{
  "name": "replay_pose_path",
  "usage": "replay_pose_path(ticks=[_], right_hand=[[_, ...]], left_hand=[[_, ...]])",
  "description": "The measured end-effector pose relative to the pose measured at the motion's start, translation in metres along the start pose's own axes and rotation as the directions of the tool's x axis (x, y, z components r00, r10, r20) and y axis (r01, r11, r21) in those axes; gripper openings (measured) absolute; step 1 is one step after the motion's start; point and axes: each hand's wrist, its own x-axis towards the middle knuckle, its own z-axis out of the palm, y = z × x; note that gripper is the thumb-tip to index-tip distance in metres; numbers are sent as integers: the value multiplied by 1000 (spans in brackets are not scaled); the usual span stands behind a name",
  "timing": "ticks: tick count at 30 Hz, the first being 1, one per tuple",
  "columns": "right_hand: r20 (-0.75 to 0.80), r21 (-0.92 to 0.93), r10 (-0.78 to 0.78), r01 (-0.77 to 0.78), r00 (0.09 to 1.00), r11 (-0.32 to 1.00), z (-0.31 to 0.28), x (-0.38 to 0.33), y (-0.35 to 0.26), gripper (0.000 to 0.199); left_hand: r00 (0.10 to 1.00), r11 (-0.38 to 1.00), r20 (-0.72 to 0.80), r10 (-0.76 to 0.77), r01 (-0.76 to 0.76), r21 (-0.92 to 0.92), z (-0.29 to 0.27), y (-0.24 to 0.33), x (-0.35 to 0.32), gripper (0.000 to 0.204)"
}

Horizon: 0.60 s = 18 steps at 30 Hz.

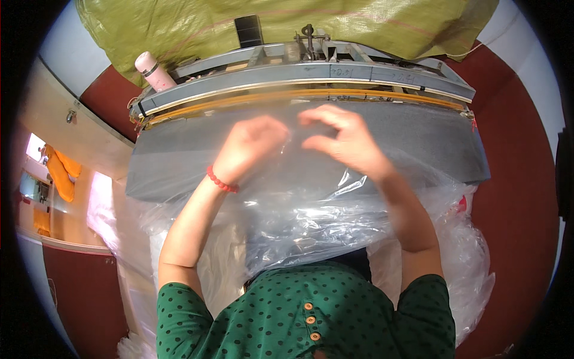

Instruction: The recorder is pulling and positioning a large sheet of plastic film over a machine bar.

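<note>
A clear plastic sheet [311, 224] drapes over the front of a grey padded work surface [418, 137] and down across my lap. My left hand [254, 140], with a red bead bracelet [222, 180] at the wrist, is above the surface. Its fingers are closed in a pinch, blurred by motion, with a glint of the film at their tips. Just to the right, my right hand [347, 140] hovers with thumb and fingers curved apart and nothing visible between them. The two hands face each other with a small gap.
Behind the surface runs a metal frame [239, 73] with orange strips [287, 96] and a clamp-like fitting [308, 42]. A pink bottle [154, 72] stands at its left end. Yellow-green woven sheeting [359, 24] hangs behind. More crumpled plastic [454, 263] bunches at my right. A door [84, 105] is at left.
</note>
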Motion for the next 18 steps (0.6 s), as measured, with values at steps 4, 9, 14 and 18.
replay_pose_path(ticks=[4,9,14,18], right_hand=[[138,256,195,-226,971,940,35,2,13,22],[170,786,343,-337,924,518,75,8,11,15],[39,439,353,-333,935,834,86,37,47,14],[-480,618,514,-141,711,773,-21,17,136,39]], left_hand=[[929,824,63,365,-354,442,-15,3,-7,9],[738,290,85,670,-366,884,-20,2,-17,17],[553,204,-35,833,-247,947,-37,-30,-5,34],[759,77,-145,635,125,989,-119,-87,-54,32]])
